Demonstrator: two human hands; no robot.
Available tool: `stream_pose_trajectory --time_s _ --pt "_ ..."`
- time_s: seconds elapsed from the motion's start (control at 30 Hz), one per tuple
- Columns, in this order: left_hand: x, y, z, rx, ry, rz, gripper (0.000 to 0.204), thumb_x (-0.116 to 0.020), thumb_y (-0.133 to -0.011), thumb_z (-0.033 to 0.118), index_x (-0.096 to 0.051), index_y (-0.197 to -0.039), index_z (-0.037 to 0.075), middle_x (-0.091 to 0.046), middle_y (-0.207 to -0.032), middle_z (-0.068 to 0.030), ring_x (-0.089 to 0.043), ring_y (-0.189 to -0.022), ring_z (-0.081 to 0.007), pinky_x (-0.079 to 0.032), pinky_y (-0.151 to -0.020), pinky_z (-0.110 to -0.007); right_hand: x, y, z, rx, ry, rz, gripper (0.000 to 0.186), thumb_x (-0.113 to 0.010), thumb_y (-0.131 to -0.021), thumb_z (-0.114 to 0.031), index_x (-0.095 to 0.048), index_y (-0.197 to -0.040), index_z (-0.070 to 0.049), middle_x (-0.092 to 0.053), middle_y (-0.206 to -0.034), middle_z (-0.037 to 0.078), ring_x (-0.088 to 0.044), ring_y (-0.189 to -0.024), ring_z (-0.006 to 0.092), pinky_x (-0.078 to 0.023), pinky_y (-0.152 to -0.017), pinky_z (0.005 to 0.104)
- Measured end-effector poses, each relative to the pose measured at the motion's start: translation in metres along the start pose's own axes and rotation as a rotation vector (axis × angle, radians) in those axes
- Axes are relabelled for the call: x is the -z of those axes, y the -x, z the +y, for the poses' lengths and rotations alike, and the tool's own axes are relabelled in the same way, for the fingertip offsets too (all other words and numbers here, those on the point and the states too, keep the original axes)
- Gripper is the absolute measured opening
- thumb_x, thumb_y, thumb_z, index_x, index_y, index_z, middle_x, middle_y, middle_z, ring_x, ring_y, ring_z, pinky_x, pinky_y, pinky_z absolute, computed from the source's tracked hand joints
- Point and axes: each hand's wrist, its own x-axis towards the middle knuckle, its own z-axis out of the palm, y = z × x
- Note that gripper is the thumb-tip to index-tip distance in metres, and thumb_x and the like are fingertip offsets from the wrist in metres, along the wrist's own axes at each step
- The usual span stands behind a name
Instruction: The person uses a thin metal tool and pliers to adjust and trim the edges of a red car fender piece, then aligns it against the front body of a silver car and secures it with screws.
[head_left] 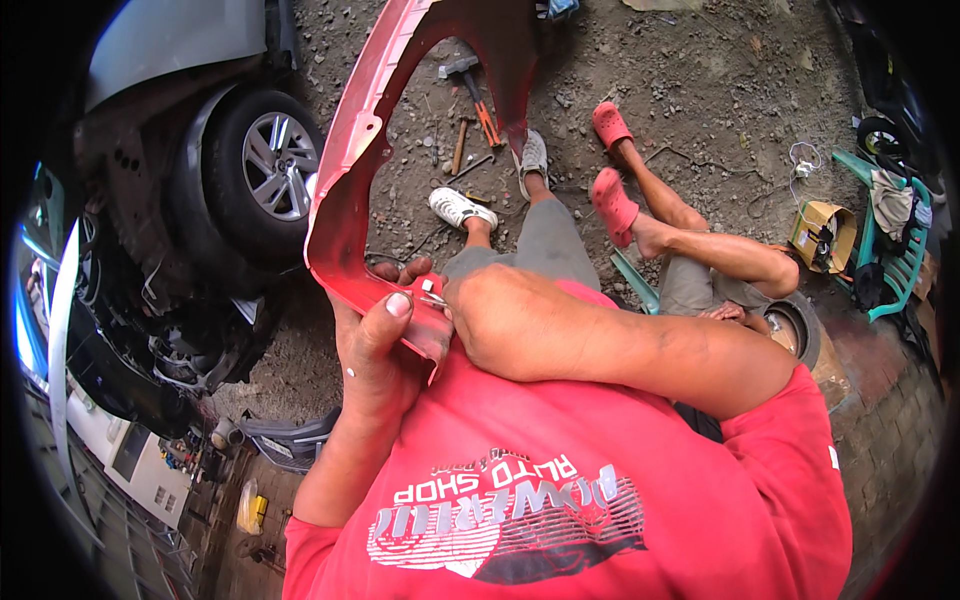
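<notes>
A red car fender with a large curved wheel-arch cutout stands tilted in front of me, its narrow end close to my chest. My left hand grips that end, thumb on the near face and fingers curled around the edge. Against the same corner, my right hand is closed, its back covering most of the fingers. A small shiny metal tool tip pokes out of it toward the fender, beside a small white bit. The rest of the tool is hidden, so its kind is unclear.
A hammer and other hand tools lie on the gravel beyond my white shoes. At left stands a partly dismantled car with its wheel. A person in red clogs sits at right, near a cardboard box and a green plastic chair.
</notes>
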Motion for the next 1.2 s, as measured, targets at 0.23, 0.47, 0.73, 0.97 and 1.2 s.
stream_pose_trajectory --time_s 0.23,0.47,0.73,0.97,1.2 --pt "0.003 0.002 -0.001 0.013 0.026 -0.027 0.08 -0.081 -0.086 0.019 -0.037 -0.152 0.012 -0.05 -0.129 -0.0078 -0.059 -0.128 -0.0332 -0.059 -0.098 -0.051 -0.007 0.001 0.003 0.007 -0.104 0.03 0.017 -0.059 -0.093 -0.003 -0.07 -0.09 0.01 -0.069 -0.087 0.036 -0.073 -0.083 0.052 -0.059 -0.075 0.0555" --pt "-0.004 0.003 -0.003 -0.066 -0.057 0.012 0.083 -0.082 -0.085 0.017 -0.036 -0.154 0.013 -0.05 -0.128 -0.0078 -0.056 -0.131 -0.0336 -0.058 -0.1 -0.048 -0.021 -0.005 0.011 -0.02 -0.118 0.114 0.02 -0.06 -0.094 -0.005 -0.071 -0.083 0.009 -0.068 -0.082 0.036 -0.072 -0.084 0.0537 -0.058 -0.076 0.0583" --pt "-0.009 0.001 -0.007 -0.131 -0.239 0.023 0.085 -0.08 -0.086 0.021 -0.036 -0.158 0.013 -0.053 -0.126 -0.0076 -0.06 -0.127 -0.0323 -0.056 -0.103 -0.049 -0.017 -0.01 0.01 -0.139 -0.123 0.077 0.022 -0.065 -0.092 -0.013 -0.078 -0.085 0.003 -0.074 -0.089 0.031 -0.075 -0.093 0.0472 -0.04 -0.1 0.0695" --pt "-0.005 -0.003 -0.002 -0.108 -0.265 -0.02 0.078 -0.079 -0.087 0.024 -0.04 -0.153 0.011 -0.055 -0.127 -0.008 -0.06 -0.129 -0.0331 -0.058 -0.102 -0.049 -0.014 -0.018 0.019 -0.131 -0.137 0.023 0.028 -0.062 -0.1 -0.023 -0.08 -0.097 -0.002 -0.078 -0.103 0.026 -0.075 -0.106 0.0436 -0.025 -0.106 0.0797" --pt "-0.006 -0.001 0.0 -0.063 -0.063 -0.041 0.08 -0.078 -0.086 0.015 -0.037 -0.154 0.012 -0.052 -0.128 -0.0056 -0.056 -0.131 -0.0323 -0.058 -0.102 -0.049 -0.007 0.002 0.023 0.082 -0.116 0.072 0.021 -0.062 -0.102 -0.019 -0.067 -0.105 0.001 -0.074 -0.092 0.027 -0.072 -0.097 0.0488 -0.045 -0.096 0.0648"
